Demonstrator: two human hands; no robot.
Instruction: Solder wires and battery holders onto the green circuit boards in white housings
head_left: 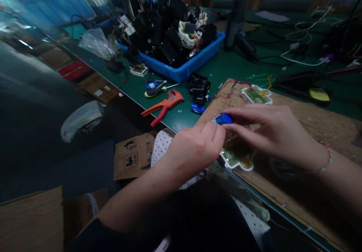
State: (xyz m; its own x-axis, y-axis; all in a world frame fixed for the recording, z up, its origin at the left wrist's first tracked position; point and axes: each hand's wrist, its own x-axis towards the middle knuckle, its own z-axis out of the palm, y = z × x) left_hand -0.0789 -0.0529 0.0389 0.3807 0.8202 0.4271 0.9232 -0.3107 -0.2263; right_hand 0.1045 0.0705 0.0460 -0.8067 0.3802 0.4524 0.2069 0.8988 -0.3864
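Observation:
Between my two hands is a blue cylindrical battery, held over the near edge of a brown board. My left hand is closed round its near end, knuckles up. The thumb and fingers of my right hand pinch it from the other side. Just below them, a white-rimmed casing with a green circuit board lies at the board's edge, partly covered by my hands. A similar casing with wires sits behind my right hand. Another blue battery lies on the green table to the left.
A blue tray heaped with black parts and wired casings stands at the back. Orange-red cutters, a screwdriver and black cylindrical parts lie before it. Cables and a yellow sponge are at right. Cardboard boxes stand below, left.

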